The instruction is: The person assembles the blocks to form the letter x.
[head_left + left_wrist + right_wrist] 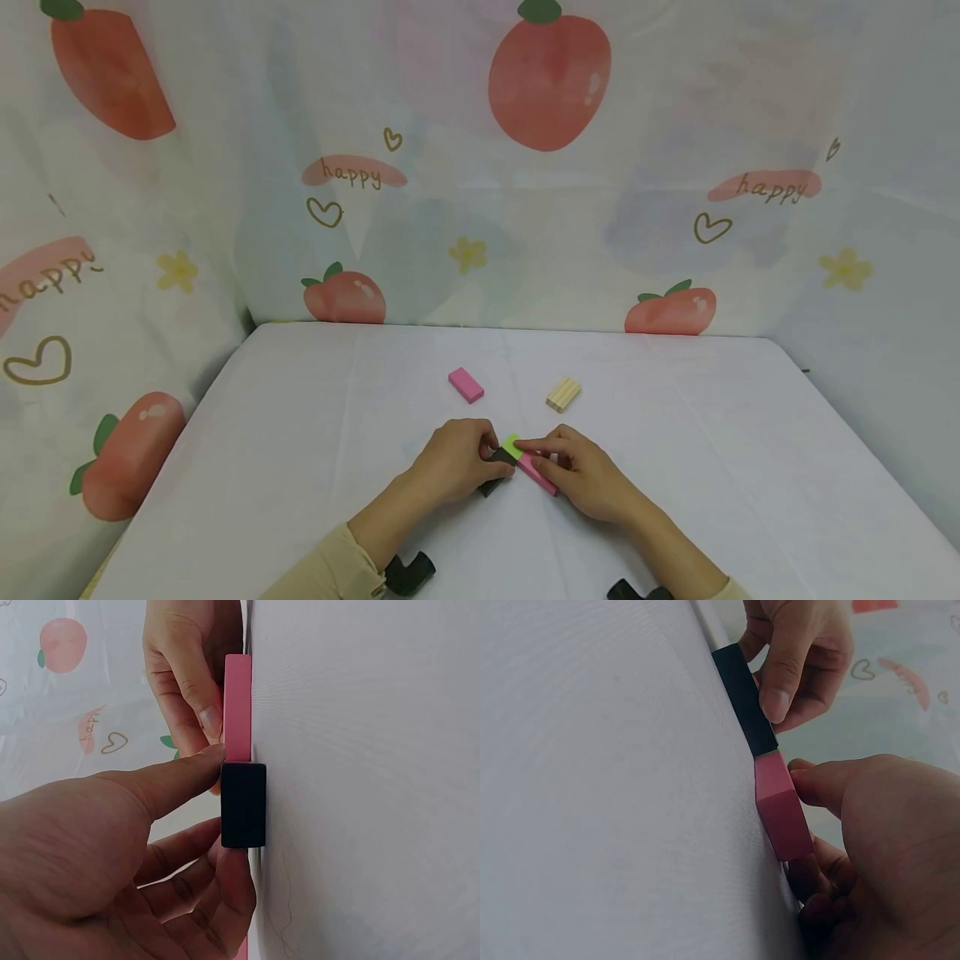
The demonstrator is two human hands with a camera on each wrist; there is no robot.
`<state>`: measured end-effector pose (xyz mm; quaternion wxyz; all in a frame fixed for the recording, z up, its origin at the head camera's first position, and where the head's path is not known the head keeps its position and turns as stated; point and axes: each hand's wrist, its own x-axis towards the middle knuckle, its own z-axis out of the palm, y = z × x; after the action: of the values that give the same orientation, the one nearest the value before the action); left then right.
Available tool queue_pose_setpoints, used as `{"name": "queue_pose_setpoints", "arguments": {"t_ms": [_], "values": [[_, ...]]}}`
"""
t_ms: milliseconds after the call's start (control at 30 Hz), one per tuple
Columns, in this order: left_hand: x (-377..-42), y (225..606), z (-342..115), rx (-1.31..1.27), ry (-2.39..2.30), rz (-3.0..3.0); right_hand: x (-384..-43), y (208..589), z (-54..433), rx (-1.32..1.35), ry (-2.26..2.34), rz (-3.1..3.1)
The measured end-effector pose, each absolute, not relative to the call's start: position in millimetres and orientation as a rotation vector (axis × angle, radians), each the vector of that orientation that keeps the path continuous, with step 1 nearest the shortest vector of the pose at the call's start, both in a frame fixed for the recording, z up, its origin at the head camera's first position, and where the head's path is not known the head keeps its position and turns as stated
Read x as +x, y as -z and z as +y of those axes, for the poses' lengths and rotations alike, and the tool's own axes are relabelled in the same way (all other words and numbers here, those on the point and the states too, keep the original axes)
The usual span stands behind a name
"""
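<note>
My left hand [453,460] pinches a black block [487,486] between thumb and fingers, low on the white table. My right hand [588,477] holds a long pink block [540,477] with its thumb on the near side. Its index finger reaches over a lime-green block [512,446], which sits at the far corner between the black and pink blocks. In the left wrist view the black block [244,806] meets the end of the pink block [238,709]. The right wrist view shows the pink block [784,817] against the black block [744,701]; the green one is mostly hidden there.
Farther back on the white table [675,450] lie another pink block [467,386] and a pale yellow grooved block [563,395]. A fruit-patterned curtain [442,208] rises behind the table. Black camera mounts [410,574] sit at the wrists.
</note>
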<state>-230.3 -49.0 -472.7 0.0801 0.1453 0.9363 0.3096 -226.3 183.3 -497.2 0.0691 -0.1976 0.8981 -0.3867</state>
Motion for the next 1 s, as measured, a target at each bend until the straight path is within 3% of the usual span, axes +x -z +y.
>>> {"name": "queue_pose_setpoints", "arguments": {"t_ms": [1000], "values": [[-231.7, 474.7, -48.5, 0.401, -0.959, 2.797, -225.7, 498.4, 185.8, -0.575, 1.2, 2.676]]}}
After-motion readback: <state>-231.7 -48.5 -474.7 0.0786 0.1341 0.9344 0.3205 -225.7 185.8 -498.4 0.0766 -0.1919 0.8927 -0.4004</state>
